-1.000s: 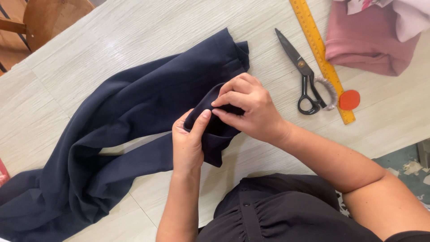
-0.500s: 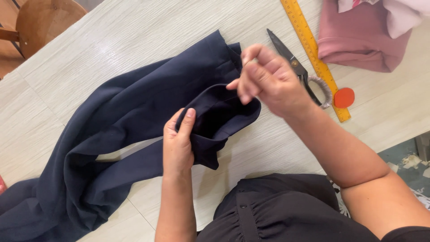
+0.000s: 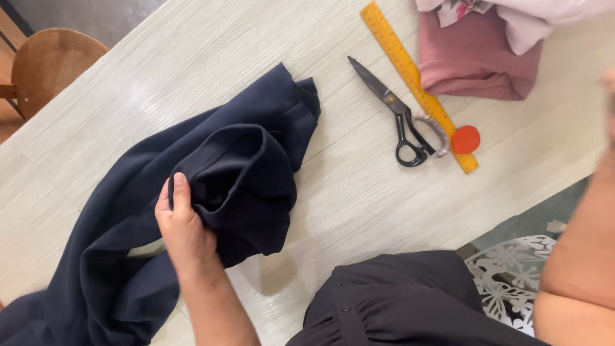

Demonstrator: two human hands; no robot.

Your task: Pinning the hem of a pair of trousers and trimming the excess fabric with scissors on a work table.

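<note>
At the left, the left hand [image 3: 182,234] lies flat with its grip loose, fingers pressing a fold of the navy garment [image 3: 211,192] on the pale worktop [image 3: 359,205]. Unpinched, that fold could slip. Farther right lie black scissors [image 3: 397,118], a yellow ruler [image 3: 416,83], an orange disc [image 3: 466,139] and folded pink fabric [image 3: 477,61]. The right hand [image 3: 608,96] is blurred at the edge, its grip unreadable.

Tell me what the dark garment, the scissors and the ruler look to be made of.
Navy garment: soft matte woven cloth, judging by its limp folds. Scissors: dark metal blades with black handles, probably coated. Ruler: yellow-orange, rigid and flat; plastic or painted wood, I cannot tell.
</note>
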